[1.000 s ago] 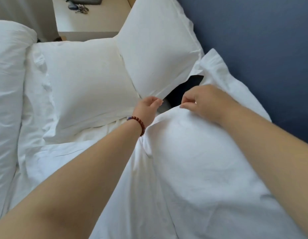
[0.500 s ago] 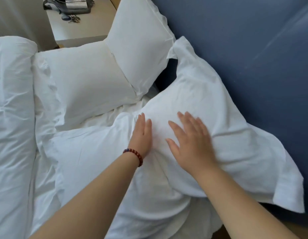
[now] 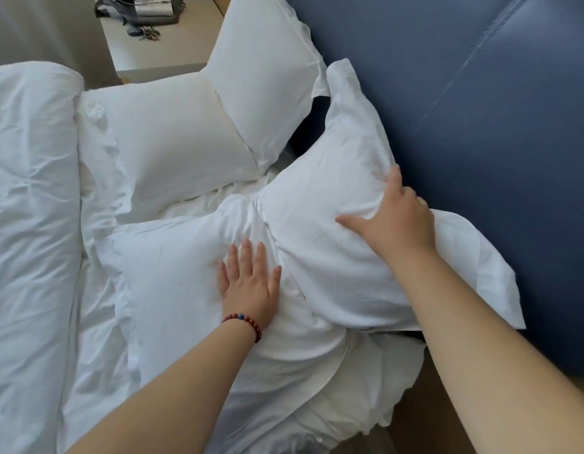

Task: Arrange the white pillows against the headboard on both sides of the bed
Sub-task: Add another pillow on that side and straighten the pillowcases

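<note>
Four white pillows lie at the head of the bed by the blue padded headboard point(image 3: 464, 103). On the far side one pillow point(image 3: 264, 70) leans on the headboard and another point(image 3: 172, 139) lies flat in front of it. On the near side a pillow point(image 3: 333, 224) leans against the headboard; my right hand point(image 3: 395, 217) rests on its upper edge, fingers spread and pressing the fabric. My left hand point(image 3: 251, 283) lies flat, fingers apart, on the lower near pillow point(image 3: 172, 273), just beside the leaning one. A red bead bracelet is on my left wrist.
A rolled white duvet point(image 3: 32, 224) runs down the left of the bed. A pale bedside table point(image 3: 159, 44) at the far side carries a dark bag and keys. Wooden floor point(image 3: 411, 417) shows at the bed's near corner.
My right hand slid from the pillow's middle up to its edge by the headboard. My left hand moved down and left onto the lower pillow. The view has pulled back slightly.
</note>
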Available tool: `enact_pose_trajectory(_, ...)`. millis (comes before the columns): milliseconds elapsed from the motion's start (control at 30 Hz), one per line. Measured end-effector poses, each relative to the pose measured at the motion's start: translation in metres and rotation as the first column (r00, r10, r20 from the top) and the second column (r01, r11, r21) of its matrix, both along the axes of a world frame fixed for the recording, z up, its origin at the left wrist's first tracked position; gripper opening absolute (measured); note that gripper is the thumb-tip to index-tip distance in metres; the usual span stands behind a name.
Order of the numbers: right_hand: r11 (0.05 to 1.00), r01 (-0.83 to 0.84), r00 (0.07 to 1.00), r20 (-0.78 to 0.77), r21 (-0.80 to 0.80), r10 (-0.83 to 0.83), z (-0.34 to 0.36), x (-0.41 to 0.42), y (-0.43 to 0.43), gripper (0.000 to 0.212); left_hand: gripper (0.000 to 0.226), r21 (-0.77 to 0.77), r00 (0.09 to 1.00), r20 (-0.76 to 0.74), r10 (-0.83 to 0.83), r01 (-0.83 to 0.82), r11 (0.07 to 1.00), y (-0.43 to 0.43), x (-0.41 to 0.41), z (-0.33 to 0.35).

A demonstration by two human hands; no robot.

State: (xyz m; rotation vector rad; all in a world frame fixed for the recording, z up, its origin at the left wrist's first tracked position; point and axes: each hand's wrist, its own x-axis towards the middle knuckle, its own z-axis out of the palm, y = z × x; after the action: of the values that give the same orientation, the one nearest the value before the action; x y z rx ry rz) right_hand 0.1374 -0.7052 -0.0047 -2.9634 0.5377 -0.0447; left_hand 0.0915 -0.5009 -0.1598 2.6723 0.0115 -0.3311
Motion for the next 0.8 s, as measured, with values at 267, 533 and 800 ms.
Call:
enact_pose_trajectory(267, 0.992, -0.104, 0.995, -0.015, -0.067, 0.104, -0.008, -0.005, -0.004, 0.101, 0.068, 0.03, 0.998, 0.057, 0.03, -0.031, 0.999, -0.002, -0.004, -0.008)
enact_pose_trajectory(533, 0.978, -0.197, 0.977, 0.068, -0.071, 0.201, 0.027, 0.018, -0.03, 0.066, 0.069, -0.001, 0.993, 0.11, 0.041, -0.041, 0.999, -0.009, 0.006, -0.026)
enact_pose_trajectory(800, 0.964, -0.194, 0.959, 0.172, -0.18, 0.225, 0.051, 0.036, -0.039, 0.056, 0.068, -0.085, 0.988, 0.15, 0.041, -0.028, 0.996, -0.021, 0.043, -0.043)
